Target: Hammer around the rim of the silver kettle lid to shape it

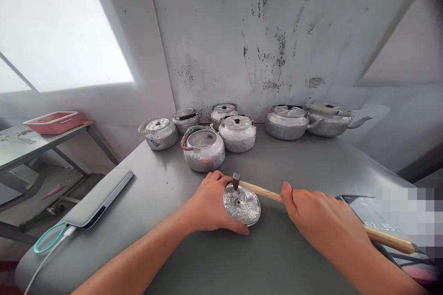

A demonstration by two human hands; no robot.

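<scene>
My left hand grips the edge of a round, dented metal kettle lid, fingers at its far side and thumb along its near side. The lid has a small hole in its middle. In my right hand is a hammer, held by its wooden handle. Its small steel head is over the lid's far left part; whether it touches the metal I cannot tell. Just behind my left hand stands a lidless metal kettle with a red and green wrapped handle.
Several more metal kettles line the table's back by the stained wall. A power bank with cables lies at the left, and a phone at the right, partly behind my right arm. A pink basket sits on a side table.
</scene>
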